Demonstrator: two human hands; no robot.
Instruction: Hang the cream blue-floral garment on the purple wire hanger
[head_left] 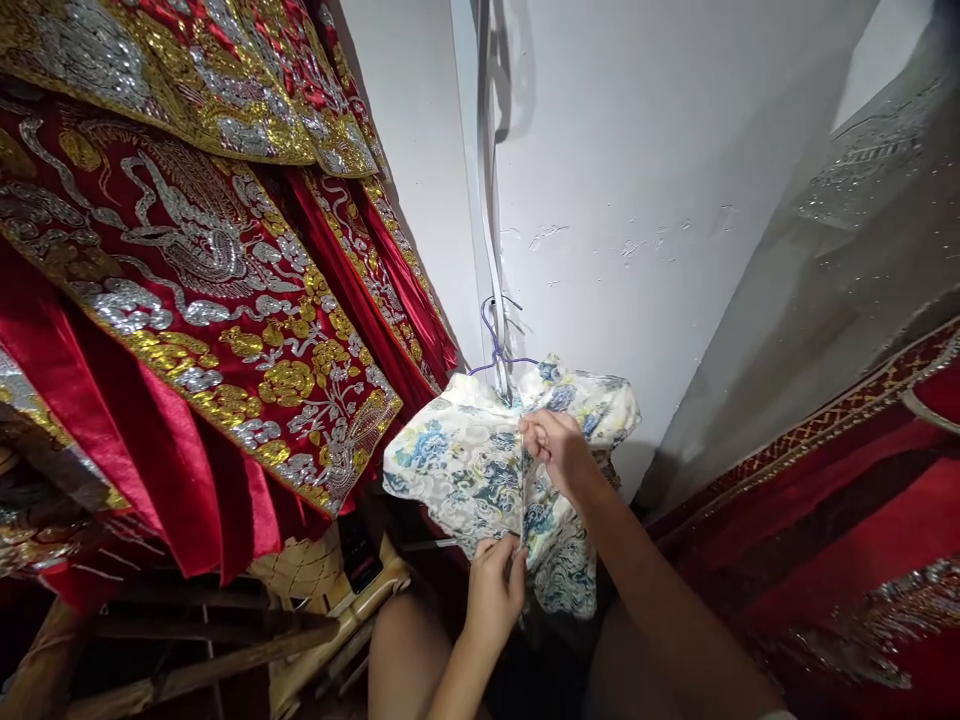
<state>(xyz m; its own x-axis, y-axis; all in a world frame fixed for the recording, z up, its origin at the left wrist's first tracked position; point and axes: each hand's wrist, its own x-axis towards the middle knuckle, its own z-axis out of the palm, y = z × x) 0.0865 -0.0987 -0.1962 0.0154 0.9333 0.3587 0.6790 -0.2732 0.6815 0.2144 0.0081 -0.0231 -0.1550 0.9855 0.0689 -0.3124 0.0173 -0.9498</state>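
A white short-sleeved floral blouse (pixel 469 470) with blue and yellow flowers hangs on a thin purple hanger (pixel 496 345) against the wall. Down its front runs a narrow dark line, the edge of the front opening; I cannot tell whether it is a zip. My right hand (pixel 553 445) pinches this edge near the neckline, fingers closed. Lower down, my left hand (pixel 495 582) grips the same edge near the hem between thumb and fingers. Between the two hands the edge is drawn straight. The right side of the blouse falls in folds, partly behind my right forearm.
Red cloths with gold and silver sequin embroidery (pixel 247 270) hang at the left. A bamboo chair (pixel 367 600) with a dark phone-like object (pixel 360 550) stands below them. More red embroidered fabric (pixel 862 530) lies at the right. A pale strip (pixel 486 180) runs down the white wall.
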